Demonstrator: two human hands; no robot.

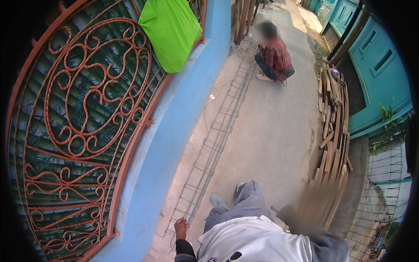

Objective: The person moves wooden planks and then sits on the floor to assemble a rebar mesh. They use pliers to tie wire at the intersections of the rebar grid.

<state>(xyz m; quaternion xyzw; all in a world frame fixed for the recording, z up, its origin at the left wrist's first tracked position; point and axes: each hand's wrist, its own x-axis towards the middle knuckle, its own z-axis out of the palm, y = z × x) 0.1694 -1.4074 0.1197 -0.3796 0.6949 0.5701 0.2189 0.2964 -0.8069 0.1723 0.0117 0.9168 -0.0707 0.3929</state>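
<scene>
A long steel rebar cage (212,144) of thin bars and square stirrups lies along the ground beside the blue wall. At its near end my left hand (181,228) is closed, its fingers bent on the bars; a dark sleeve covers that forearm. Some of the fingertips are hidden. My right hand does not show; only a grey sleeve appears at the lower right. By the cage's far end a person in a red checked shirt (276,56) crouches, with their hands close to the bars.
A low blue wall (150,174) carries a rust-coloured ornamental fence (87,100), where a bright green bag (171,37) hangs. Stacked wooden planks (334,144) line the right side of the concrete lane (279,131), before a teal gate (379,61). Wire mesh (379,192) stands at the lower right.
</scene>
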